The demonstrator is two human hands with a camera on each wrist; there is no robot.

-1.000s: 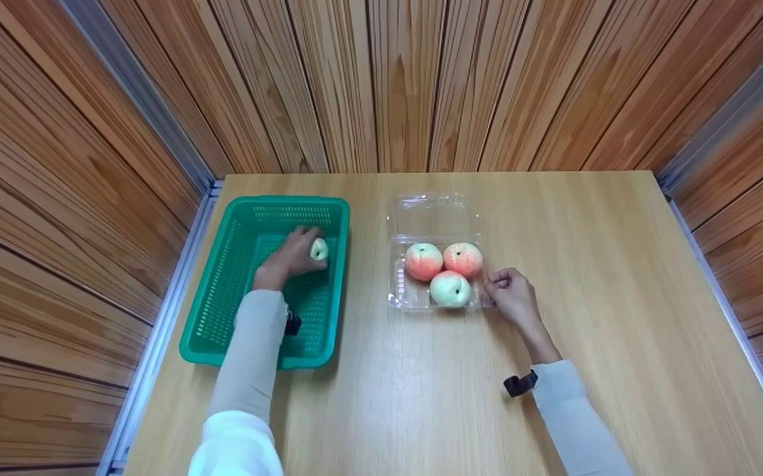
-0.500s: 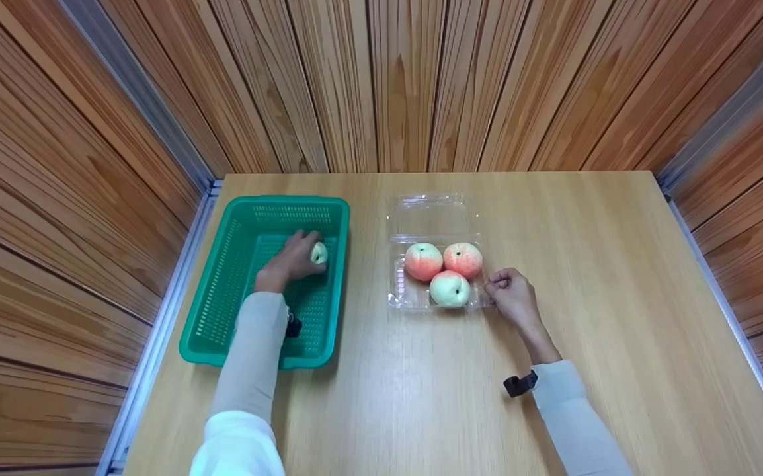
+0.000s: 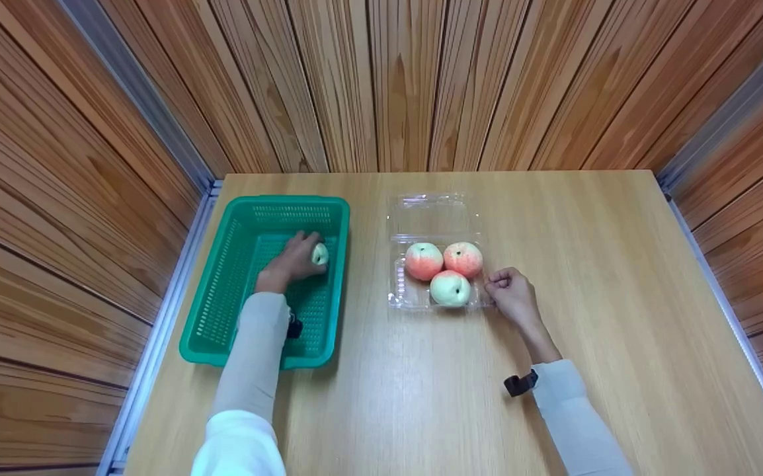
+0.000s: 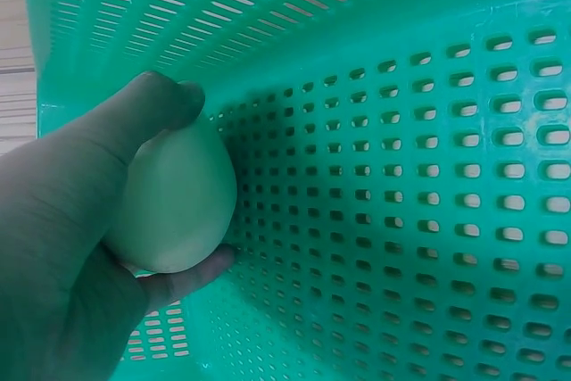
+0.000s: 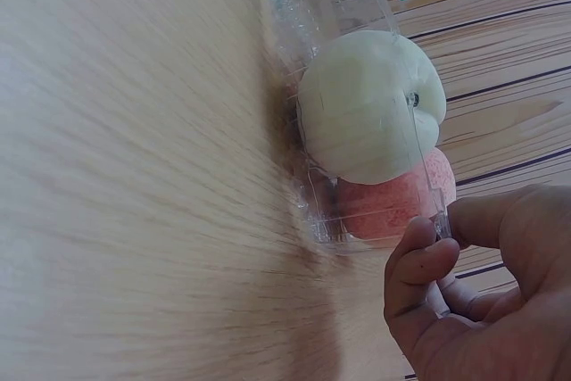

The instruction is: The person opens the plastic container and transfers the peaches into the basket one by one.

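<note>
We observe the left hand (image 3: pixel 292 261) inside the green perforated plastic basket (image 3: pixel 342 291), its digits curved and clamped around a pale peach (image 3: pixel 319 254). From the left wrist view we note one digit bent over the upper side of this fruit and another along its underside, the gap between them filled by the peach. We place the held peach within the basket, near its right-hand wall; we cannot tell whether it touches the floor. We find the right hand (image 3: pixel 512 296) beside the near right corner of a clear plastic clamshell (image 3: pixel 431 215), thumb and fingers drawn together, pinching its thin rim, with the remaining fingers curled. The clamshell lies on the wooden table (image 3: pixel 408 396), its lid folded back away from the person, to the right of the basket and well apart from it. We count three peaches in its tray: a red-and-cream back-left peach (image 3: pixel 424 261), a speckled back-right peach (image 3: pixel 463 260), and a mostly pale front peach (image 3: pixel 450 289), grouped in a triangle. We record wood-plank panels (image 3: pixel 408 86) behind the table, and a black strap (image 3: pixel 520 383) at the right wrist.
</note>
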